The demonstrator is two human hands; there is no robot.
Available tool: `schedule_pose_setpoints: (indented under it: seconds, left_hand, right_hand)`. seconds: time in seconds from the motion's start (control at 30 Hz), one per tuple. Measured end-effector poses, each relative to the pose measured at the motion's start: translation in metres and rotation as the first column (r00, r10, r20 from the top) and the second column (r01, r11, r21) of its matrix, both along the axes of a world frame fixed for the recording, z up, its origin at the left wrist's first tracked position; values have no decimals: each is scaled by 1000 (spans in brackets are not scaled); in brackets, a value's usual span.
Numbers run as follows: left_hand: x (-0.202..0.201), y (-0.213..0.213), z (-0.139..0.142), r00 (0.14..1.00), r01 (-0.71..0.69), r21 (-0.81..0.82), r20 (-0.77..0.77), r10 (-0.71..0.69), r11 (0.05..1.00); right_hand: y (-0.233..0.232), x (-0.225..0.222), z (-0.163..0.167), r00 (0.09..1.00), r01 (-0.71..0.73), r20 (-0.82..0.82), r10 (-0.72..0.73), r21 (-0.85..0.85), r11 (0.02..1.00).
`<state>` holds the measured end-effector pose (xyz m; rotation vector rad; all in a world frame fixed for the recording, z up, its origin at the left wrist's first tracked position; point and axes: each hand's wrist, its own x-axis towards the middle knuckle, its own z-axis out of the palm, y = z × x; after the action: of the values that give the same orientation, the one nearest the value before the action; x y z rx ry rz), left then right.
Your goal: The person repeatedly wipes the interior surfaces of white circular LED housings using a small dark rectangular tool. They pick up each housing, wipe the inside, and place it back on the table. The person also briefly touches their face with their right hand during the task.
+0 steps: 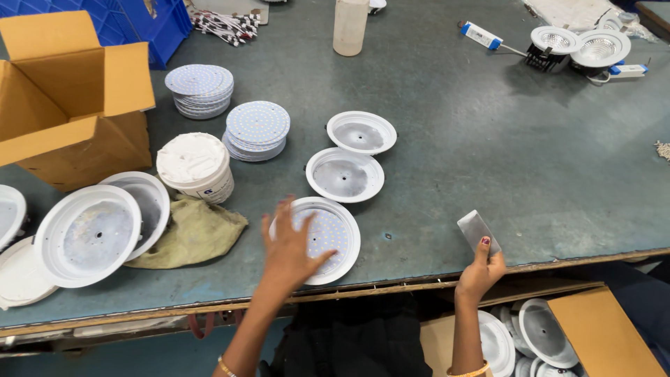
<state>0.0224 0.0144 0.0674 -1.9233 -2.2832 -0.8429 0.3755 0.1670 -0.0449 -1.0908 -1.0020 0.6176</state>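
A round white housing (322, 239) with a dotted LED disc seated in it lies near the table (488, 160) edge, steadied flat under the spread left hand (289, 250). A thin grey metal scraper (477, 231) is pinched upright in the right hand (481, 269). Two empty housings (345, 174) lie just beyond.
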Motion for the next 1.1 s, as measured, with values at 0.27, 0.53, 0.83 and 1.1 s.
schedule_pose_setpoints:
  seconds: [0.27,0.53,0.83,1.1]
  left_hand:
    - [-22,-28,3,818,-142,-25,560,132,990]
    - [50,37,-29,263,223,-122,963,60,967]
    - [200,205,-62,119,743,228,880,-460,629]
    - [172,61,123,-566,546,701,713,-414,459]
  right_hand:
    - [-28,30,34,933,-58,-342,110,158,986]
    - [-88,73,80,913,7,-406,51,140,990]
    - [-117,105,80,902,121,-426,-65,106,987]
    - [-89,91,67,832,52,-555,0,78,996]
